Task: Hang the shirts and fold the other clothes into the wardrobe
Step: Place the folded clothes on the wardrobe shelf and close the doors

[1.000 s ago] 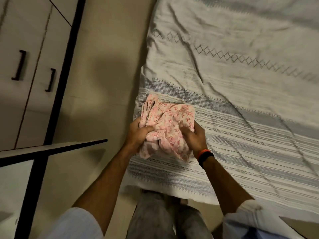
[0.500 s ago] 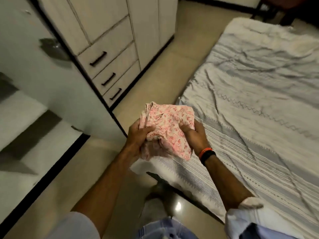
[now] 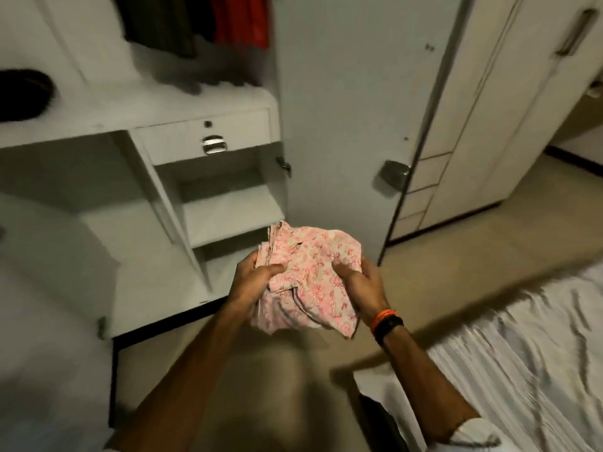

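Dark round thing (image 3: 24, 97): lies on the upper shelf at the far left edge, cut off by the frame and too blurred to tell what it is.
Wardrobe (image 3: 208, 93): open and white, with its left part smeared by motion blur.
Hanging clothes (image 3: 195, 22): one dark and one red garment at the top of the wardrobe, cut off above so the hangers do not show.
Drawer (image 3: 205, 137): small, with a metal handle and a keyhole, under the hanging space; its edges are soft with blur.
Shelves (image 3: 228, 213): bare white boards below the drawer, the lowest partly hidden behind the cloth and the left hand.
Left hand (image 3: 253, 282): grips the left side of the cloth, thumb on top, the other fingers hidden underneath.
Pink patterned cloth (image 3: 310, 278): a loosely folded bundle held in the air between both hands, in front of the lower shelves and touching none of them; what kind of garment it is cannot be told.
Right hand (image 3: 360, 287): grips the right side of the cloth, thumb on top, fingers curled round the edge; orange and black bands on the wrist.
Wardrobe door (image 3: 352, 125): swung open and standing behind the cloth.
Bed (image 3: 522, 363): striped sheet at the lower right, cut off by the frame and streaked with blur.
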### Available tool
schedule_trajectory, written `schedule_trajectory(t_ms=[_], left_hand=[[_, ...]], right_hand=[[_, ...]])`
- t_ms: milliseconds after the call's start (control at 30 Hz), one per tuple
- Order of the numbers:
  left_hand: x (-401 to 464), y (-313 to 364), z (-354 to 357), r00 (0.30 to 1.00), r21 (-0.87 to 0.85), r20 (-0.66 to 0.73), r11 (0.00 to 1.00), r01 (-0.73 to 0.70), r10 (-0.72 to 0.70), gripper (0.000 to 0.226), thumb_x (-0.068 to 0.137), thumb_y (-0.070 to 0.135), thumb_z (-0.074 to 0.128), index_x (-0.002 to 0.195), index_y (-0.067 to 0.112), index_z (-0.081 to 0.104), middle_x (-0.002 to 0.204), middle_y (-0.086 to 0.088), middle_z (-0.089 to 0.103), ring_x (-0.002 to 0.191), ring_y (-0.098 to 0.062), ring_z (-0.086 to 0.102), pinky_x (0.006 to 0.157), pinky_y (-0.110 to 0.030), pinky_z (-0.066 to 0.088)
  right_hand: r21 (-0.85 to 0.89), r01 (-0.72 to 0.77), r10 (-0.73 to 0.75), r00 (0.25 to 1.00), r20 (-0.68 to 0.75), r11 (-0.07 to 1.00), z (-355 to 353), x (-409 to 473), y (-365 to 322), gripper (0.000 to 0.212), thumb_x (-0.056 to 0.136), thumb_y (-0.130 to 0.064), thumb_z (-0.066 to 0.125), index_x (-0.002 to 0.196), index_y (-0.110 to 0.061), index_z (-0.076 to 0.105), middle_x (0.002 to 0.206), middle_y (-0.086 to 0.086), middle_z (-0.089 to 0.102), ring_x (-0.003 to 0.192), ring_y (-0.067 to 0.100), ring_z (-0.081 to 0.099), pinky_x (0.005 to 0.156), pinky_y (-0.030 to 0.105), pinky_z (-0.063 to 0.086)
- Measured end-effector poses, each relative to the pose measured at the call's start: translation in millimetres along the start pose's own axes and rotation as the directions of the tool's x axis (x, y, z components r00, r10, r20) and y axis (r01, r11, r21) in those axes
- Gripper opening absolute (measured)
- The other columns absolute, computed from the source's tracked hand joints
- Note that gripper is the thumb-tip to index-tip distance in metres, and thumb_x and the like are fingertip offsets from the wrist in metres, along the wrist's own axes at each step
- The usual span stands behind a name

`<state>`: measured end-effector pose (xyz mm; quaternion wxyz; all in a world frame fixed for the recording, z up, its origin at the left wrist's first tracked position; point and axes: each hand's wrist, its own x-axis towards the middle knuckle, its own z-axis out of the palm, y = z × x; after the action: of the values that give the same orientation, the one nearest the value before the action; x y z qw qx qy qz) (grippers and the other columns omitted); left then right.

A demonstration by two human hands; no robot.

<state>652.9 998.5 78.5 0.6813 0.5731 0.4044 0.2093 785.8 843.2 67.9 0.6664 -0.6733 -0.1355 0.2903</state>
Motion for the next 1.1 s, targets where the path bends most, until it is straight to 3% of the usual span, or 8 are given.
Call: schedule_trajectory(t_ms=[67,167,233,433,567,700,967,1100], left_hand=[[5,11,-18,1.000,0.005,0.001,1.000,0.019,-0.019,0.041,0.080,0.013,0.076,0.120,0.018,0.063,0.107,0.000,0.073,0.094,-0.021,0.071,0.087,-0.041,0.057],[35,38,-99,0.994,-0.089,-0.105,0.995,-0.039,0.029,0.048,0.079,0.009,0.075,0.125,0.017,0.063,0.108,-0.003,0.074,0.096,-0.025,0.072,0.090,-0.048,0.056],[57,64,-146,0.983,-0.099,-0.177,0.993,-0.067,0.049,0.046,0.080,0.007,0.074,0.124,0.017,0.064,0.108,-0.003,0.073,0.097,-0.024,0.071,0.089,-0.045,0.057],[117,128,-244,0.955,-0.164,-0.275,0.974,-0.159,0.110,0.039,0.081,0.004,0.073,0.118,0.015,0.066,0.107,-0.003,0.074,0.095,-0.022,0.072,0.084,-0.038,0.058],[161,166,-281,0.943,-0.196,-0.307,0.961,-0.196,0.130,0.038,0.082,0.001,0.072,0.118,0.011,0.065,0.104,-0.006,0.075,0.093,-0.025,0.073,0.081,-0.039,0.058],[215,203,-313,0.938,-0.253,-0.327,0.945,-0.207,0.117,0.041,0.080,0.002,0.074,0.120,0.008,0.063,0.104,-0.012,0.075,0.092,-0.032,0.073,0.087,-0.049,0.057],[305,262,-363,0.841,-0.268,-0.527,0.916,-0.299,0.121,0.042,0.077,0.009,0.078,0.117,0.013,0.066,0.106,-0.007,0.074,0.091,-0.026,0.073,0.074,-0.036,0.059],[351,282,-390,0.841,-0.270,-0.531,0.920,-0.283,0.103,0.042,0.076,0.008,0.077,0.116,0.011,0.066,0.107,-0.009,0.074,0.091,-0.026,0.073,0.071,-0.033,0.059]], right_hand=[[-0.013,0.002,-0.002,0.999,0.035,1.000,21,9,-8,0.032,0.093,-0.019,0.066,0.124,-0.017,0.061,0.113,0.000,0.072,0.102,0.022,0.069,0.084,0.041,0.058],[-0.023,0.006,-0.002,0.985,0.170,1.000,114,39,-29,0.029,0.094,-0.018,0.064,0.123,-0.019,0.059,0.115,0.001,0.070,0.102,0.023,0.069,0.086,0.044,0.058],[-0.005,0.028,-0.026,0.972,0.233,1.000,173,60,-46,0.024,0.095,-0.017,0.063,0.119,-0.020,0.060,0.113,0.002,0.071,0.100,0.022,0.069,0.083,0.041,0.058],[0.038,0.047,-0.057,0.942,0.331,0.998,302,117,-91,0.021,0.093,-0.018,0.065,0.113,-0.026,0.062,0.116,0.004,0.071,0.104,0.027,0.069,0.092,0.051,0.055],[0.037,0.102,-0.109,0.912,0.396,0.994,359,165,-122,0.029,0.093,-0.014,0.064,0.123,-0.016,0.062,0.114,0.004,0.072,0.102,0.027,0.070,0.092,0.049,0.055],[0.054,0.154,-0.161,0.867,0.471,0.987,414,225,-154,0.025,0.093,-0.010,0.062,0.117,-0.016,0.065,0.109,0.004,0.074,0.097,0.024,0.071,0.088,0.044,0.057],[0.020,0.171,-0.148,0.789,0.596,0.985,512,328,-207,0.021,0.092,-0.012,0.064,0.110,-0.020,0.068,0.106,0.000,0.074,0.095,0.022,0.072,0.089,0.045,0.057],[0.017,0.169,-0.141,0.763,0.631,0.986,556,372,-219,0.025,0.092,-0.011,0.063,0.117,-0.015,0.067,0.108,0.002,0.074,0.096,0.024,0.072,0.091,0.047,0.057]])
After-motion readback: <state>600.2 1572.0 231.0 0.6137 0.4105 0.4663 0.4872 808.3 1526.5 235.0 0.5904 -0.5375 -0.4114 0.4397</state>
